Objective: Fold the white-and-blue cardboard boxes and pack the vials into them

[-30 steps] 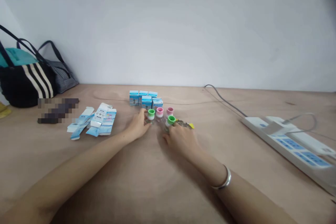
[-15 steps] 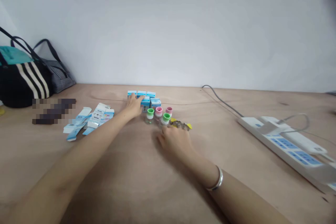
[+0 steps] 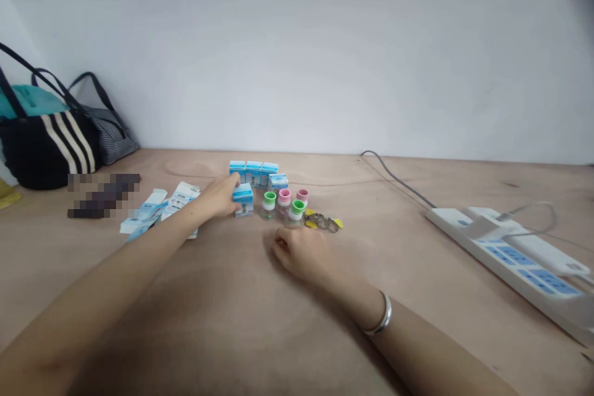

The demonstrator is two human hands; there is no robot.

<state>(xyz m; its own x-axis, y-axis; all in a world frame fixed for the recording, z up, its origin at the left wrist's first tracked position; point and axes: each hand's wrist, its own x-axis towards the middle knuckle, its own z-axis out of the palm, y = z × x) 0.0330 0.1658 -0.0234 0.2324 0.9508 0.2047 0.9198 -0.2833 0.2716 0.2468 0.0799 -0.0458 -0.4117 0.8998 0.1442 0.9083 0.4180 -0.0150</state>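
My left hand [image 3: 221, 196] grips a small blue and white box [image 3: 244, 201] by its left side, thumb and fingers around it. Behind it stand three similar boxes [image 3: 253, 174] in a row, with another box [image 3: 278, 181] just in front of their right end. My right hand [image 3: 301, 253] rests on the table with loosely curled fingers, nothing seen in them. Close beyond it are small clear jars with coloured rims: a green-rimmed jar [image 3: 297, 211], another green-rimmed jar [image 3: 268, 205], a pink-rimmed jar [image 3: 284, 199] and a second pink one [image 3: 302, 196]. Clear and yellow small pieces [image 3: 322, 221] lie beside them.
Flattened blue and white cartons [image 3: 151, 210] lie left of my left forearm. Further left are a blurred-out dark object [image 3: 104, 196], a black striped bag [image 3: 51, 148] and a grey bag [image 3: 114, 136]. A white power strip [image 3: 505, 266] with a grey cable [image 3: 399, 179] occupies the right side.
My left hand has drawn one box from the group toward me and slightly left. My right hand has pulled back a little from the jars and clear pieces. The view has shifted slightly.
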